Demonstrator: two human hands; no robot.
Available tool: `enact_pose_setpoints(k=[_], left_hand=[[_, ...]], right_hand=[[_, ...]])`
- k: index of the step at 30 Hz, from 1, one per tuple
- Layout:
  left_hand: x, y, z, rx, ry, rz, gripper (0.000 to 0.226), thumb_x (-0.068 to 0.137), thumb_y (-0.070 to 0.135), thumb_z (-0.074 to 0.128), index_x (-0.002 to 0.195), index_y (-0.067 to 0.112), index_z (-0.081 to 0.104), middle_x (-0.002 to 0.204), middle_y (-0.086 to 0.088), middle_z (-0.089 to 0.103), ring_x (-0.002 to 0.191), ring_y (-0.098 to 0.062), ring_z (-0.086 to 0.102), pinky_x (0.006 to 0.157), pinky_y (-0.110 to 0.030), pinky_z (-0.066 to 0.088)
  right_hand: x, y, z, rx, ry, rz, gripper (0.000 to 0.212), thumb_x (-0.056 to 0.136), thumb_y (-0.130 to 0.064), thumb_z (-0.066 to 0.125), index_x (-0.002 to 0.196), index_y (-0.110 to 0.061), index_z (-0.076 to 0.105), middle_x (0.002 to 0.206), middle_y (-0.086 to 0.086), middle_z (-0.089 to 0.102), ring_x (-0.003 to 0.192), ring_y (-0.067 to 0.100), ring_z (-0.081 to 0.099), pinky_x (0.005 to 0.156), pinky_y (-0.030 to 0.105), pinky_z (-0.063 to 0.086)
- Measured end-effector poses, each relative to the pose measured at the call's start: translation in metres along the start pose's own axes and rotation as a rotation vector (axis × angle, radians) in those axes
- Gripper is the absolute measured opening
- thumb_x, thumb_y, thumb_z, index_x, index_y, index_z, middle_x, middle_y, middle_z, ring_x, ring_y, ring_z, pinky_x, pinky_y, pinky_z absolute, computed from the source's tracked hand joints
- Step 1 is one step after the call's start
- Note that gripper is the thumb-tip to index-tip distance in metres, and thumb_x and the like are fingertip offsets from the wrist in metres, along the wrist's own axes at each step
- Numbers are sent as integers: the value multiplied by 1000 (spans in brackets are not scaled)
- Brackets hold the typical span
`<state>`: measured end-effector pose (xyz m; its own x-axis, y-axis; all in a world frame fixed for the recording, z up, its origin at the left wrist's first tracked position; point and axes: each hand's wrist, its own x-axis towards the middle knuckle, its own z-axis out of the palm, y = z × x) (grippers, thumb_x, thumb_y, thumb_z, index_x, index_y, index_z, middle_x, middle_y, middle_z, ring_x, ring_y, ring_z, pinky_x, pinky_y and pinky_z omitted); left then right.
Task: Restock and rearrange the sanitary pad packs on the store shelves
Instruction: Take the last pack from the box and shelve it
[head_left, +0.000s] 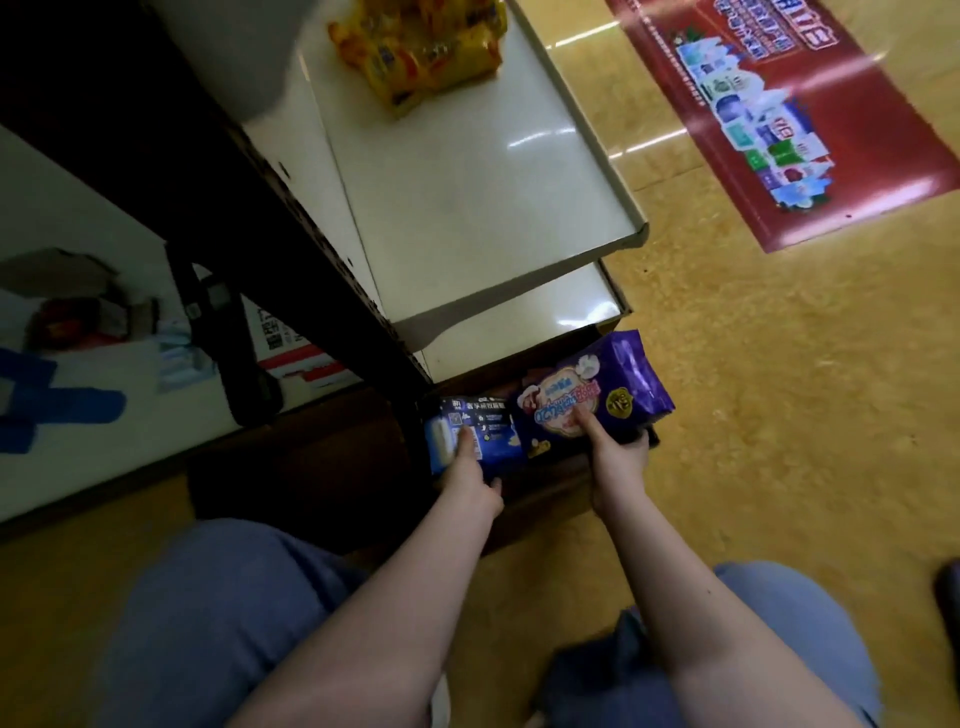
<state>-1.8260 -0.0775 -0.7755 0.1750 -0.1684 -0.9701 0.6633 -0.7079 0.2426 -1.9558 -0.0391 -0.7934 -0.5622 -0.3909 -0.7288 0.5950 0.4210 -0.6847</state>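
My left hand (475, 478) grips a dark blue sanitary pad pack (485, 423), thumb on its face, down by the foot of the shelf unit. Right beside it, my right hand (618, 457) holds a larger purple pad pack (613, 384) from below, with a finger lying across its pink label. The two packs touch side by side over a dark cardboard box (540, 493) on the floor. A white lower shelf (524, 322) sits just above the packs, and a wider white shelf (467, 197) lies above that one.
Yellow packs (421, 47) lie at the far end of the wider shelf. A dark upright post (291, 218) runs along the shelf's left side. A red promotional floor mat (810, 114) covers the yellow floor at right. My knees in blue trousers (218, 613) fill the foreground.
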Motion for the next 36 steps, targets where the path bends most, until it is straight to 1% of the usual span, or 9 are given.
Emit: enact_pose_setpoints(k=[4, 5, 8, 13, 15, 20, 25, 29, 36], left_hand=[[-88, 25, -13, 60, -15, 51, 72, 80, 32, 76, 140, 14, 40, 136, -13, 50, 127, -29, 47, 103, -40, 43], [-146, 44, -22, 66, -12, 40, 72, 80, 32, 76, 140, 14, 40, 136, -13, 50, 127, -29, 47, 103, -40, 43], [-187, 48, -31, 97, -24, 73, 74, 78, 34, 77, 139, 13, 41, 134, -13, 53, 124, -29, 50, 98, -38, 46], [-339, 91, -63, 66, -53, 104, 81, 73, 30, 82, 140, 13, 39, 131, -15, 55, 116, -31, 56, 92, -36, 50], [-380, 100, -76, 62, -38, 161, 79, 73, 31, 82, 138, 13, 41, 131, -13, 56, 113, -29, 57, 89, -33, 50], [-470, 121, -125, 99, 23, 432, 71, 78, 20, 78, 137, 8, 42, 128, -11, 55, 116, -26, 53, 88, -30, 43], [-520, 150, -163, 138, -52, 657, 62, 75, 21, 80, 129, 16, 49, 121, -4, 59, 107, -21, 56, 90, -32, 45], [-544, 191, -216, 164, -126, 819, 58, 72, 25, 82, 118, 23, 47, 121, -2, 59, 110, -23, 57, 100, -43, 46], [-568, 261, -330, 102, -275, 863, 48, 81, 16, 74, 121, 15, 49, 112, -2, 63, 92, -10, 63, 68, -20, 51]], right_hand=[[-82, -57, -3, 48, -27, -50, 96, 56, -29, 86, 139, -11, 40, 131, 8, 58, 119, 26, 57, 103, 51, 45], [-136, -98, -7, 45, -47, -38, 98, 51, -32, 87, 137, -10, 43, 128, 9, 60, 117, 25, 58, 102, 51, 46], [-171, -116, -13, 87, -97, -53, 106, 43, -38, 89, 136, -11, 44, 127, 8, 61, 116, 25, 59, 102, 51, 45], [-288, -206, -19, 19, -102, -59, 78, 71, -18, 82, 138, -9, 42, 130, 5, 58, 119, 22, 55, 102, 38, 44], [-324, -224, -22, -6, -161, -73, 74, 73, -17, 81, 137, -8, 44, 127, 6, 59, 117, 21, 56, 96, 35, 46], [-401, -264, -19, -113, -296, -116, 74, 72, -14, 82, 135, -11, 44, 128, 8, 61, 112, 26, 61, 87, 42, 53], [-448, -280, -8, -119, -401, -146, 80, 72, -17, 82, 139, -14, 39, 129, 1, 58, 119, 23, 56, 102, 50, 45], [-503, -274, 18, -157, -486, -170, 71, 70, -16, 83, 131, -14, 47, 122, 2, 63, 110, 24, 62, 96, 51, 50], [-599, -235, 61, -261, -627, -240, 35, 82, -8, 70, 112, -11, 51, 103, 13, 67, 80, 22, 66, 67, 34, 54]])
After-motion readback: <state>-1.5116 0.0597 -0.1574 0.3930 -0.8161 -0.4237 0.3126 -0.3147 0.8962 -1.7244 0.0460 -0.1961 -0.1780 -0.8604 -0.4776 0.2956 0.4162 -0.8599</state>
